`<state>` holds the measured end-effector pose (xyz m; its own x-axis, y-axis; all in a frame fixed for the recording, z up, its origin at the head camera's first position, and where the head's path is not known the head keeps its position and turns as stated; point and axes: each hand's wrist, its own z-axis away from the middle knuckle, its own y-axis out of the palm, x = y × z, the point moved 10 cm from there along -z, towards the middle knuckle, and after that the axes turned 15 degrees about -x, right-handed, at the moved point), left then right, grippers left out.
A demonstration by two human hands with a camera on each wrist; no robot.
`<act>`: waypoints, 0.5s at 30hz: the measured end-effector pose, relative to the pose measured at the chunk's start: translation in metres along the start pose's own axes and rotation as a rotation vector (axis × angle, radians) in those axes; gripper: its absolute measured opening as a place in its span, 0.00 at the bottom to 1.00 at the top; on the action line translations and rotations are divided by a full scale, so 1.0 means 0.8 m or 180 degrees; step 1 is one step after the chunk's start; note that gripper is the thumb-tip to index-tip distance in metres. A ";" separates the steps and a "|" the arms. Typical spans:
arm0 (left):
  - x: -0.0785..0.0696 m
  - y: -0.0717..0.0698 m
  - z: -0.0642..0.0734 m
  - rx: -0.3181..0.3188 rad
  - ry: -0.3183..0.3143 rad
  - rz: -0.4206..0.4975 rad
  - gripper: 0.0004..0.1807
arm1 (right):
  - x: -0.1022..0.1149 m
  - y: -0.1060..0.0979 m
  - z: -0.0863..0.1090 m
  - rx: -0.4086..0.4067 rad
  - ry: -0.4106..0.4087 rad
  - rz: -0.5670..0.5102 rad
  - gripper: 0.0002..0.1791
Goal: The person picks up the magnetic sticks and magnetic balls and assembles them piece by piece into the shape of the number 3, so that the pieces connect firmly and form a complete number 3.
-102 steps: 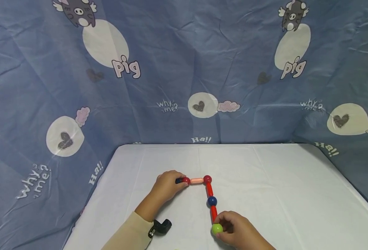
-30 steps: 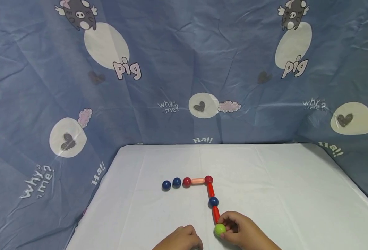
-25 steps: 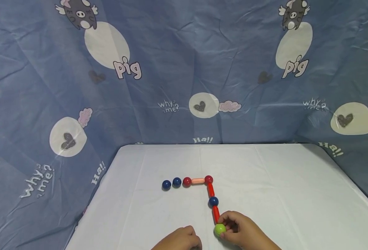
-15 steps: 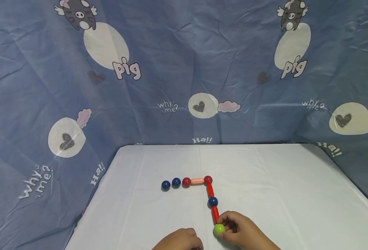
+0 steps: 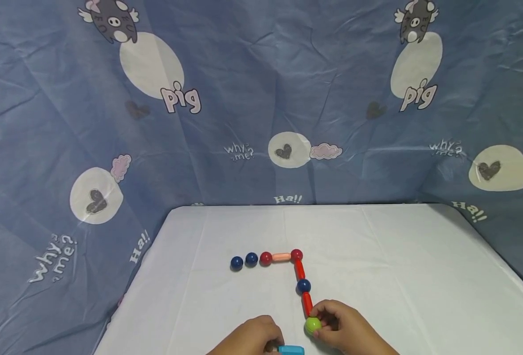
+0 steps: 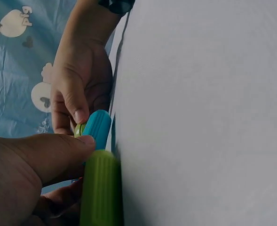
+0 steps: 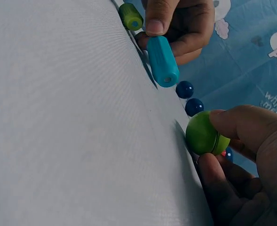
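My left hand [image 5: 249,336] pinches a light-blue magnetic rod [image 5: 291,350] between thumb and fingers at the near edge of the head view. Its far end points toward a lime-green ball [image 5: 312,326], which my right hand [image 5: 347,326] pinches at the table. From that ball a chain runs away from me: a red rod [image 5: 307,304], a dark-blue ball [image 5: 303,286], another red rod [image 5: 299,269] and a red ball [image 5: 296,255]. There it turns left through a pink rod [image 5: 281,257] to a second red ball [image 5: 265,258].
Two dark-blue balls, a nearer one [image 5: 251,259] and an outer one [image 5: 236,263], sit left of the chain. A green rod [image 6: 101,188] lies beside my left hand in the left wrist view. The white-covered table [image 5: 403,276] backs onto a blue printed curtain [image 5: 226,98].
My left hand has left the dark-blue balls at the chain's far left end, come back to the near edge, and now brings up the light-blue rod. My right hand stays on the green ball.
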<state>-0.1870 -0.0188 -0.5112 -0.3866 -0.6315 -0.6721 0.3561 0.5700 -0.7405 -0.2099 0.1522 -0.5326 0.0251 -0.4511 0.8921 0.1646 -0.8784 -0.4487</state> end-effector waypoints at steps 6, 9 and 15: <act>0.015 -0.012 -0.002 -0.0119 -0.0341 0.0295 0.02 | 0.002 0.000 -0.001 -0.0057 -0.0042 0.0074 0.14; 0.024 -0.019 -0.003 -0.0233 -0.0520 0.0415 0.02 | 0.003 0.000 -0.001 -0.0073 -0.0043 0.0100 0.14; 0.037 -0.031 -0.010 -0.0504 -0.0730 0.0515 0.03 | 0.002 0.001 -0.003 -0.0071 -0.0029 0.0117 0.14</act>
<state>-0.2144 -0.0474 -0.5125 -0.1275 -0.6178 -0.7759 0.2536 0.7360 -0.6277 -0.2123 0.1501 -0.5316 0.0397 -0.4817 0.8755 0.1414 -0.8646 -0.4821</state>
